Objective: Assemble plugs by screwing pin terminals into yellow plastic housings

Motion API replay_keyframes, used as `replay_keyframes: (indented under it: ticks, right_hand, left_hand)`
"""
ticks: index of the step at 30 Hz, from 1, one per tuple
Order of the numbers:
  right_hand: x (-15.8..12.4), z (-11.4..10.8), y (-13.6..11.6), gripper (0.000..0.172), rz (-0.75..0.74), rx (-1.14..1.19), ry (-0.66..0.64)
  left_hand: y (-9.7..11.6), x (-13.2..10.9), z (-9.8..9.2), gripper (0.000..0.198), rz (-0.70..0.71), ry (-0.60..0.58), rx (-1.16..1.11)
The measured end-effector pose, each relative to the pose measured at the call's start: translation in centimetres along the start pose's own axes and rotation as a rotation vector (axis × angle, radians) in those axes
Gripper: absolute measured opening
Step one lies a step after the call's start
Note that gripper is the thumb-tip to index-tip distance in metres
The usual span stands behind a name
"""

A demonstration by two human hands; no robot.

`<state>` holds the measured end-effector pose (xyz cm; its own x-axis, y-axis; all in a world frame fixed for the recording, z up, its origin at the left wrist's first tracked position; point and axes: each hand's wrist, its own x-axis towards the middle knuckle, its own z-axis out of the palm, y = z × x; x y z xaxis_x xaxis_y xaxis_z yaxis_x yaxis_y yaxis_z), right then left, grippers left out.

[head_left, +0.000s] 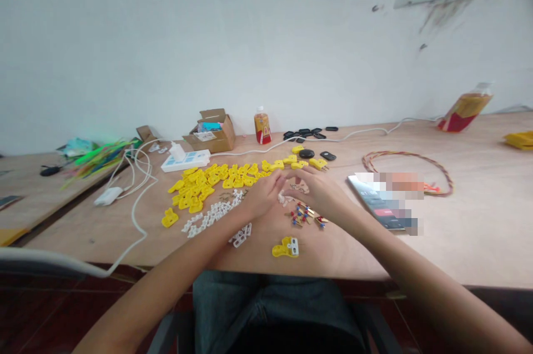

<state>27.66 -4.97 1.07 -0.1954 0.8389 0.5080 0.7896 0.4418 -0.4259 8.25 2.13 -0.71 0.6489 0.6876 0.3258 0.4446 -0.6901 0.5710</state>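
Note:
My left hand [265,193] and my right hand [317,187] meet at the fingertips above the middle of the table. The left fingers are pressed together, and whatever they pinch is hidden. On the right, the fingers curve toward the left hand with the thumb apart, and I see nothing between them. Small white pieces [285,198] lie under the hands. Just nearer are metal pins with red and blue ends [303,214]. Close to the front edge sits a yellow plug half [285,247] with a white insert. White plastic clips [214,214] spread beside my left forearm.
Yellow plug shells [195,187] are heaped at left, near a white power strip [185,160]. Behind stand a cardboard box [222,135] and a drink bottle [262,127]. Black oval parts [306,133] lie farther back. A phone [375,204] and twisted cable [408,153] are at right.

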Motion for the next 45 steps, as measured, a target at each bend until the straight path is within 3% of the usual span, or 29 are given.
replay_keyframes:
  ticks: [5, 16, 24, 34, 45]
  right_hand:
    - [1.6, 1.6, 1.4, 0.007, 0.017, -0.025, -0.047]
    - [1.5, 2.3, 2.1, 0.013, -0.029, 0.003, -0.069]
    - [0.8, 2.0, 2.0, 0.029, -0.099, -0.140, -0.092]
    - [1.2, 2.7, 3.2, 0.023, -0.093, -0.075, -0.063]
    - [1.6, 3.2, 3.6, 0.017, -0.076, 0.102, -0.008]
  left_hand:
    - [-0.8, -0.2, 0.8, 0.038, -0.013, 0.050, -0.145]
    - [-0.5, 0.5, 1.3, 0.049, -0.096, 0.112, -0.291]
    - [-2.2, 1.6, 1.8, 0.073, -0.227, -0.063, -0.422]
    - [-1.9, 0.7, 0.5, 0.056, -0.144, -0.098, -0.509]
    - [-1.4, 1.0, 0.8, 0.063, -0.171, -0.066, -0.567]
